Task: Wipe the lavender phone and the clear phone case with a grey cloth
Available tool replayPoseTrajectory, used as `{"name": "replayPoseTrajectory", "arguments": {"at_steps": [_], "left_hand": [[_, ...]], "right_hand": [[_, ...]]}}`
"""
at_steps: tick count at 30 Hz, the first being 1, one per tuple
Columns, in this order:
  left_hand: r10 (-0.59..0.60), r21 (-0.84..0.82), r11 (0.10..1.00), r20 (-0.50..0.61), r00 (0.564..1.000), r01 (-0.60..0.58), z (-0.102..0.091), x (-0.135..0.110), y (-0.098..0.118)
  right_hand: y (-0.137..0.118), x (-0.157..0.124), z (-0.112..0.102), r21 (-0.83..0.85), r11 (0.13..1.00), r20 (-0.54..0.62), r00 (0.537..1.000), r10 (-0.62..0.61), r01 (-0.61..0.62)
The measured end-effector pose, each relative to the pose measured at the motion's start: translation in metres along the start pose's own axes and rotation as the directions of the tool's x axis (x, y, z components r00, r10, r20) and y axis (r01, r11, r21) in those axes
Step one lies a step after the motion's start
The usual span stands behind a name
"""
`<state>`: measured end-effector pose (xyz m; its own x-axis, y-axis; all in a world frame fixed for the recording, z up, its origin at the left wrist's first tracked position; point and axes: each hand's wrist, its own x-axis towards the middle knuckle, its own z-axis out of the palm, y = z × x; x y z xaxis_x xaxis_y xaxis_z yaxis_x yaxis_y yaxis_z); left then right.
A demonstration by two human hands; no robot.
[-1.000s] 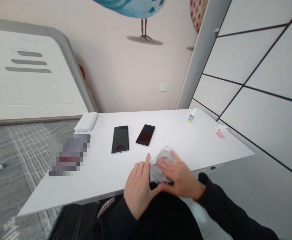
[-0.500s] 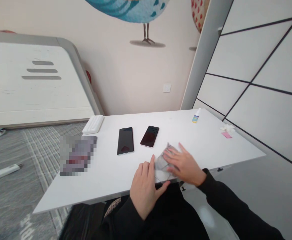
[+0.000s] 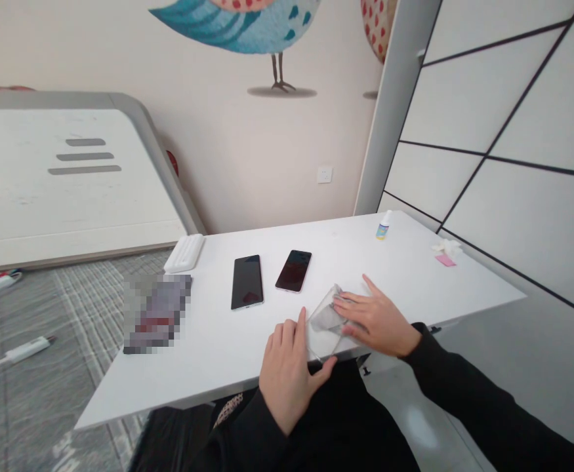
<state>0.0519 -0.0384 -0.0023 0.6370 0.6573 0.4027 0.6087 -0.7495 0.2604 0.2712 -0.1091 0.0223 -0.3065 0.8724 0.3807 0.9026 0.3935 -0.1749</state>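
A clear phone case [image 3: 322, 345] lies flat at the table's near edge. My left hand [image 3: 287, 373] grips its left side, with the index finger along that edge and the thumb at the near corner. On the case, a thin grey cloth [image 3: 327, 317] sits bunched beneath my right hand [image 3: 378, 321], whose fingers press down on it. Part of the cloth is hidden under those fingers. Beyond the hands, a dark-screened phone [image 3: 294, 271] and a larger black-screened phone [image 3: 247, 282] rest face up.
A small white bottle [image 3: 383, 226] stands at the far right, near crumpled white tissue [image 3: 448, 247] and a pink slip [image 3: 445, 260]. A white case-like object [image 3: 184, 254] lies at the far left; a blurred-out item [image 3: 161, 314] is in front of it on the white table [image 3: 193, 367].
My right hand has slid a little to the right across the case with the cloth, baring more of the case. The left hand stays at the case's edge. The camera view has shifted slightly.
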Motion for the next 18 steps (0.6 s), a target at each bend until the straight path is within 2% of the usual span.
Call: {"name": "replayPoseTrajectory", "arguments": {"at_steps": [3,7,11,15,18], "left_hand": [[0.015,-0.015,1.000,0.010,1.000,-0.014,0.000,0.000,0.001],[0.009,0.012,1.000,0.013,1.000,-0.009,0.001,0.002,0.003],[0.013,-0.009,1.000,0.015,1.000,-0.013,0.002,0.003,0.002],[0.010,0.010,1.000,-0.001,1.000,-0.010,0.001,0.004,0.002],[0.022,0.008,1.000,0.022,1.000,-0.023,0.000,0.004,0.003]], "right_hand": [[0.000,-0.004,-0.004,0.121,0.986,0.051,0.992,-0.117,0.110],[-0.001,-0.004,-0.006,0.011,0.999,-0.052,0.998,0.043,-0.043],[-0.004,-0.001,-0.004,0.095,0.992,-0.041,0.996,-0.074,0.078],[-0.007,0.003,-0.002,-0.027,0.992,-0.076,0.990,0.119,-0.121],[-0.011,0.005,0.002,0.064,0.997,-0.035,0.998,-0.045,0.047]]}}
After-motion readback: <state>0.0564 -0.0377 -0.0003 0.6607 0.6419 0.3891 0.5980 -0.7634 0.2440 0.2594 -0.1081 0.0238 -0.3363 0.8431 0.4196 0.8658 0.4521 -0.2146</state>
